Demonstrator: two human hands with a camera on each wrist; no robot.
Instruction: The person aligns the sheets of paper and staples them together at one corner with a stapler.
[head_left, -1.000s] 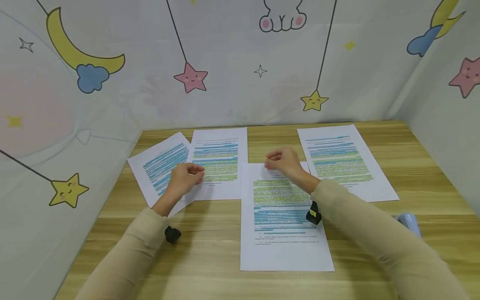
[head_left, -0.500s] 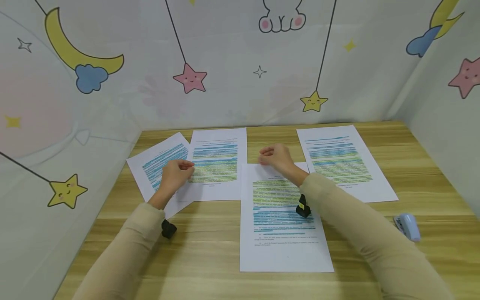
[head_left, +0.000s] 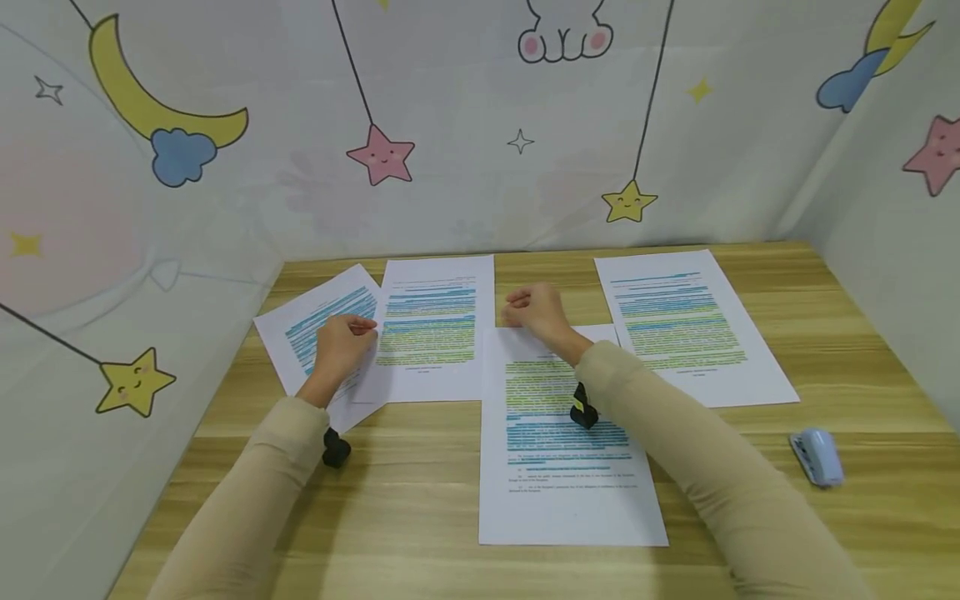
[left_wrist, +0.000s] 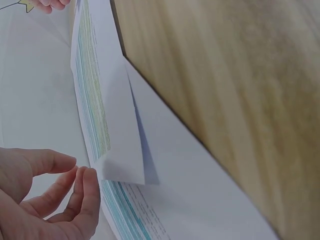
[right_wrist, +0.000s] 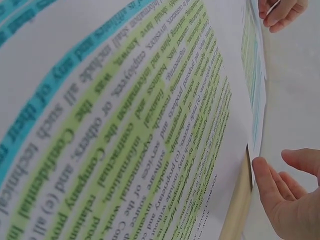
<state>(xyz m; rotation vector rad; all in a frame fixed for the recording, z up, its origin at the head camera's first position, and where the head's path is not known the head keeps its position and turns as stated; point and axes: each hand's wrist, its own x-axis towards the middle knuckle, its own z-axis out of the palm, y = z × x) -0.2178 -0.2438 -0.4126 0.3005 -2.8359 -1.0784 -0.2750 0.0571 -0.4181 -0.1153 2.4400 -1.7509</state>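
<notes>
My left hand (head_left: pixel 343 346) hovers over the tilted printed sheet (head_left: pixel 330 312) at the far left. In the left wrist view its thumb and fingertips (left_wrist: pixel 90 187) are bent close together, with nothing seen between them. My right hand (head_left: pixel 538 312) hangs at the top edge of the front sheet (head_left: pixel 573 508), its thumb apart from loosely bent fingers (right_wrist: pixel 267 182) in the right wrist view. An upright sheet (head_left: pixel 435 275) lies between the hands, overlapping the tilted one. All these pages carry blue highlighting, and some green.
Another highlighted sheet (head_left: pixel 757 387) lies at the back right. A small light-blue stapler (head_left: pixel 817 457) rests on the wooden table (head_left: pixel 405 517) at the right. A white cloth backdrop (head_left: pixel 465 200) with stars and moons stands behind and at both sides.
Both hands have moved left, the left hand from near the upright sheet to over the tilted one. My right forearm has shifted off the stapler, now fully visible. The sheets stay put.
</notes>
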